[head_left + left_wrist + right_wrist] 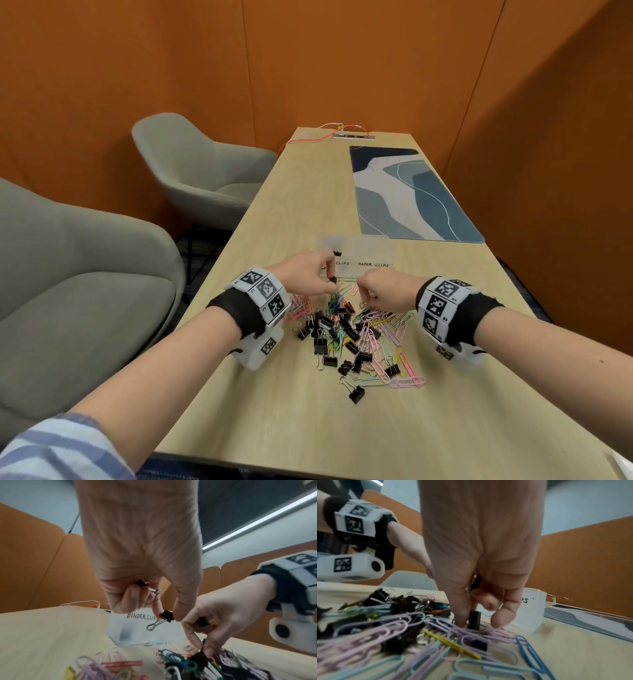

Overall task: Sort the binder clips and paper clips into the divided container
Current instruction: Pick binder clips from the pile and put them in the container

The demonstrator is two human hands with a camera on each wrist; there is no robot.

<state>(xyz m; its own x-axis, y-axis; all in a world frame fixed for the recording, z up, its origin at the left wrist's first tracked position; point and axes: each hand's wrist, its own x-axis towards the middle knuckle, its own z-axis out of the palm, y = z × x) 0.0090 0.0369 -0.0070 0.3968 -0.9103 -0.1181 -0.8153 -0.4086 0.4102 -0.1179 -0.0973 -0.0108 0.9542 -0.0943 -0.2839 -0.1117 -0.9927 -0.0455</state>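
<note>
A mixed pile (349, 335) of black binder clips and coloured paper clips lies on the wooden table (308, 428). Behind it stands the translucent divided container (373, 250), labelled for binder clips and paper clips, with one black clip (337, 253) in its left compartment. My left hand (329, 278) hovers in front of the container and pinches a black binder clip (169, 616) between thumb and forefinger. A second clip (141, 584) is tucked in its palm. My right hand (363, 302) reaches into the pile and pinches an upright black binder clip (474, 620). Another clip (475, 582) sits in its palm.
A blue patterned mat (411, 195) lies beyond the container on the right. A power strip with an orange cable (352, 136) sits at the table's far end. Two grey armchairs (191, 171) (68, 274) stand along the left table edge.
</note>
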